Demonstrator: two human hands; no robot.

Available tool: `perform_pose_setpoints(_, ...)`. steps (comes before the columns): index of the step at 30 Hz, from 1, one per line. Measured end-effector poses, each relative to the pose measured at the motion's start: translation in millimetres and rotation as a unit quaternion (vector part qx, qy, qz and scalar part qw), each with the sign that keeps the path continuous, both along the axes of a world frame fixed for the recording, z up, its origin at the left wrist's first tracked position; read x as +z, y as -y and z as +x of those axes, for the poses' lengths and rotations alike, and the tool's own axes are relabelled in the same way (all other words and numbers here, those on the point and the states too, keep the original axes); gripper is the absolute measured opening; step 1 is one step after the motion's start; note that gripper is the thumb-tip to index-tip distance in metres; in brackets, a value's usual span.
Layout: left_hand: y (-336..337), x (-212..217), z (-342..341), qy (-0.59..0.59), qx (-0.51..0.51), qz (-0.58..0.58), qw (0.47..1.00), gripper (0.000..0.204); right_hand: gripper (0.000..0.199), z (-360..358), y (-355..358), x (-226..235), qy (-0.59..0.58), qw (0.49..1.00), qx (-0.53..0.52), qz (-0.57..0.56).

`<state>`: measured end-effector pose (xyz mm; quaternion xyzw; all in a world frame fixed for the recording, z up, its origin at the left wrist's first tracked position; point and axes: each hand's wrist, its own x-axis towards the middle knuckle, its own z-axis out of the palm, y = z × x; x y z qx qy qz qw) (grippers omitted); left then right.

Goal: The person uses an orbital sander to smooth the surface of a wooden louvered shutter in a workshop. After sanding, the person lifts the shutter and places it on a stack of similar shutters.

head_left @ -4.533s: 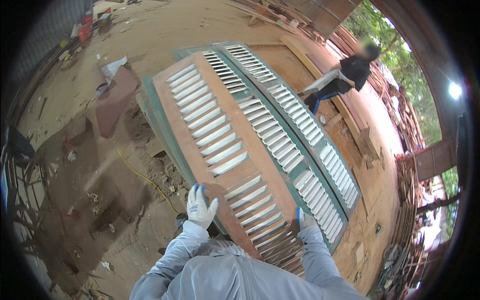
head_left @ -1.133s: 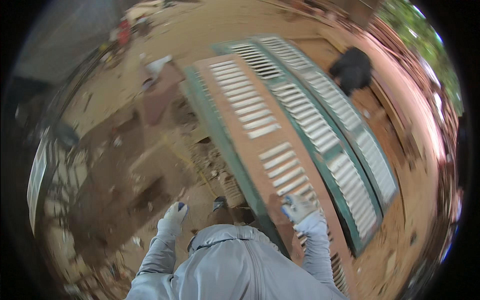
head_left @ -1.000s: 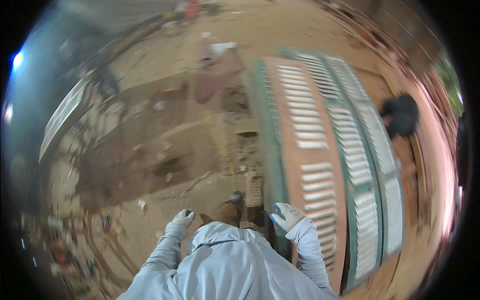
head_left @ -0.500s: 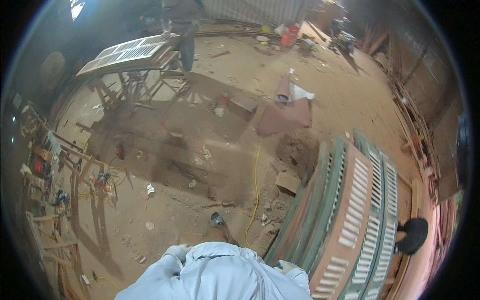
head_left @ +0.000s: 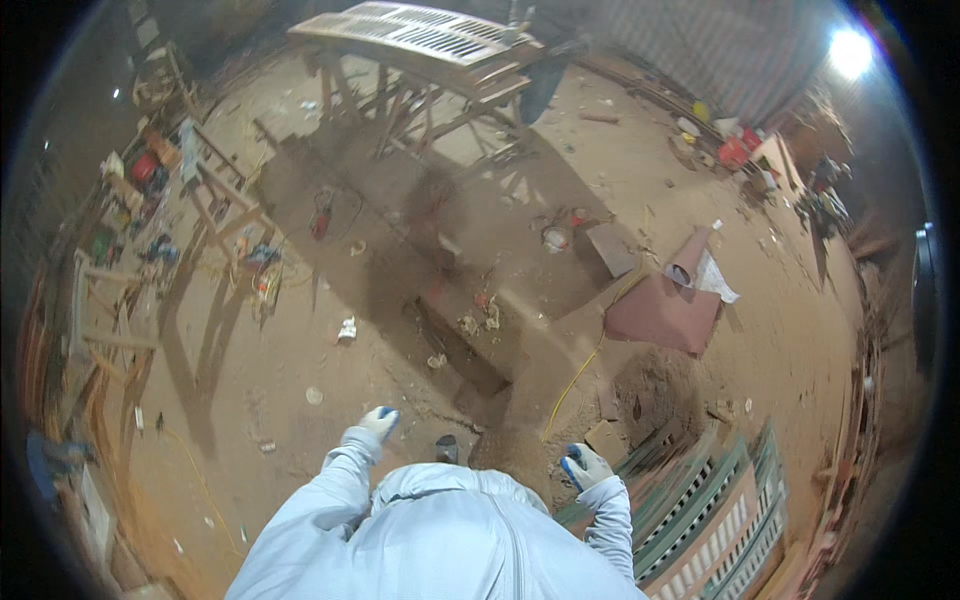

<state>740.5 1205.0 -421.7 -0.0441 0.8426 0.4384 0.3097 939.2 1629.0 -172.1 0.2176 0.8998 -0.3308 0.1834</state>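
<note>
My left hand (head_left: 380, 422), in a white glove with blue on its fingers, hangs over the sandy floor ahead of my left side. It is small in view; its fingers look loosely bent and nothing shows in them. My right hand (head_left: 588, 467), gloved alike, is open, with a gap between thumb and fingers and nothing held. Close beside it on the right stands a leaning stack of louvred shutters (head_left: 700, 535), some green and some pinkish brown. The right glove looks apart from them. One of my shoes (head_left: 447, 447) shows between the hands.
A yellow cable (head_left: 573, 383) crosses the floor ahead. A reddish-brown sheet (head_left: 662, 315) lies to the right. A trestle table (head_left: 400, 75) bearing a pale louvred panel stands far ahead, someone partly visible beside it. Wooden frames (head_left: 118, 310) and clutter line the left.
My view has swung right and the shutter stack now sits lower in it. Both hands have come forward from beside my body; the right one, formerly by the shutters, is in fuller view.
</note>
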Motion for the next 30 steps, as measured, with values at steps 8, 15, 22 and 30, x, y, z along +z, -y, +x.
perform_pose_setpoints(8, 130.0, -51.7, 172.4, 0.141, 0.169, -0.198, 0.955, 0.039, 0.049, -137.0, -102.0, -30.1, 0.253, 0.943, 0.211, 0.052)
perform_pose_setpoints(15, 2.6, 1.8, 174.8, 0.321, 0.032, -0.288, 0.902, 0.062, 0.038, -372.0, -94.8, 33.0, -0.040, 0.926, 0.325, 0.185)
perform_pose_setpoints(22, 21.5, -62.3, 15.7, 0.284, 0.034, -0.218, 0.933, 0.059, 0.043, -542.3, 24.9, 31.0, -0.004, 0.904, 0.423, 0.059)
perform_pose_setpoints(30, 192.9, -113.4, -310.9, 0.005, 0.395, 0.005, 0.919, 0.048, 0.049, -740.9, 201.0, 28.5, 0.084, 0.873, 0.481, -0.004)
